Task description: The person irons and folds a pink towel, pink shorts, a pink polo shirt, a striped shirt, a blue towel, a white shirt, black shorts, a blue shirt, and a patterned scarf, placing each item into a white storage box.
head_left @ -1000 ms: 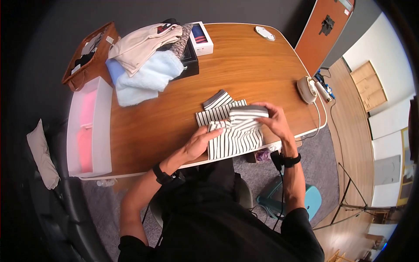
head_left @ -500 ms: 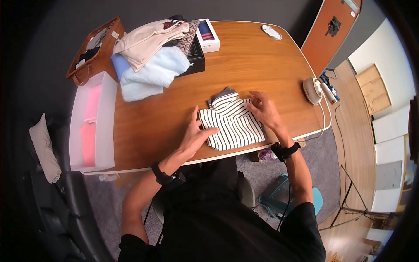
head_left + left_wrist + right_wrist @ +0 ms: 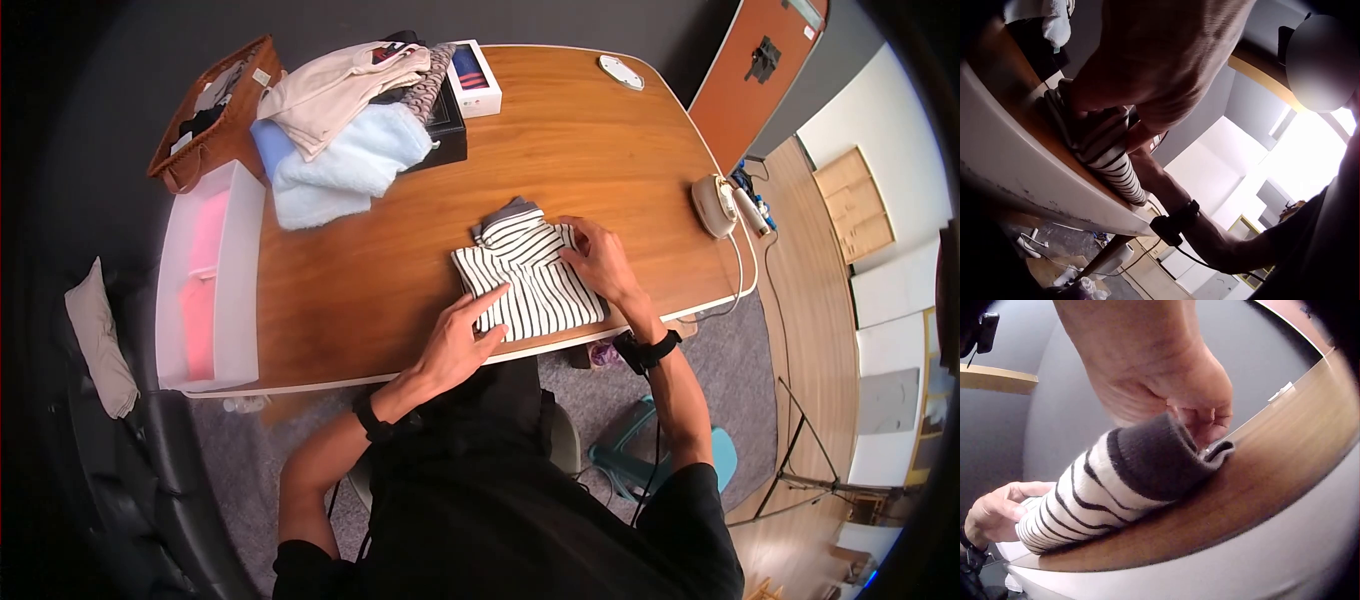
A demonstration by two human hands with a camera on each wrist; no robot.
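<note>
A folded white garment with black stripes (image 3: 540, 290) lies near the front edge of the table, its dark grey band (image 3: 1154, 462) facing the right wrist camera. My left hand (image 3: 458, 345) rests at its near left side, index finger and thumb extended over the stripes. At the upper right edge of the cloth is my right hand (image 3: 600, 262), fingers loosely bent and fingertips right at the fold. From the right wrist view, this hand's fingers (image 3: 1216, 422) show just behind the dark band, and the left hand (image 3: 1000, 515) touches the far end.
Piled clothes (image 3: 345, 150) cover a black box (image 3: 447, 135) at back left, beside a white box (image 3: 475, 80). A translucent bin (image 3: 247, 270) with pink items and a brown basket (image 3: 225, 125) stand left. A corded handheld appliance (image 3: 715, 205) sits at the right edge.
The right hand let go of the folded-over part, which now lies flat with the rest. Both hands lifted off, then came down on the garment again, the left moving toward the near edge.
</note>
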